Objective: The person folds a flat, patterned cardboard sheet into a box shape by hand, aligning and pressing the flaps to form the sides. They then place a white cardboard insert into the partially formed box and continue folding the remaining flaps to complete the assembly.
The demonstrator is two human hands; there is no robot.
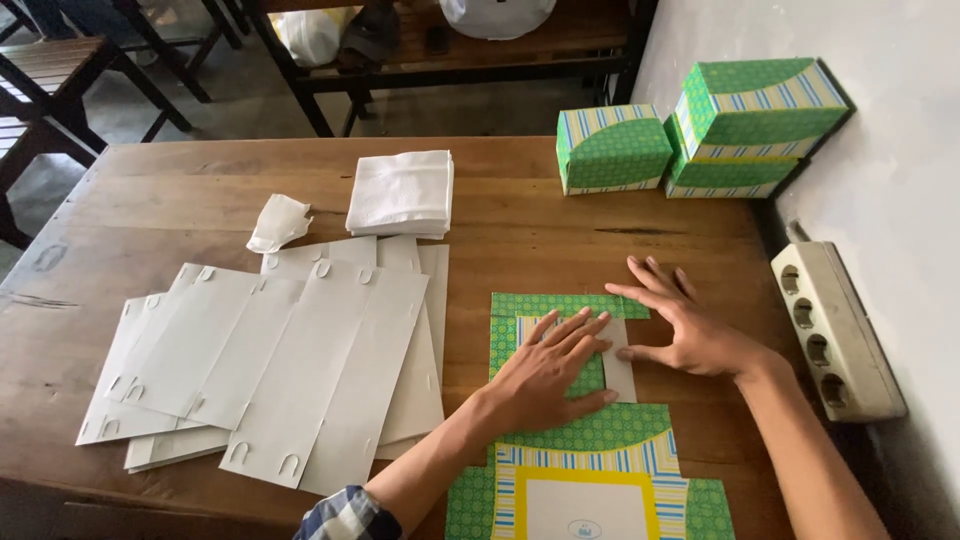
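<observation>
A flat green patterned box blank (585,440) with yellow and blue striped bands lies on the wooden table (200,190) in front of me. My left hand (550,375) presses flat on its middle, fingers spread over a folded-in white flap (622,372). My right hand (690,325) rests at the blank's upper right edge, thumb against that flap and fingers splayed on the table. Neither hand grips anything.
Several white unfolded blanks (280,360) fan out to the left. A stack of white paper napkins (402,192) and a crumpled one (278,222) lie behind them. Three assembled green boxes (700,130) stand by the wall. A white power strip (835,330) sits at the right edge.
</observation>
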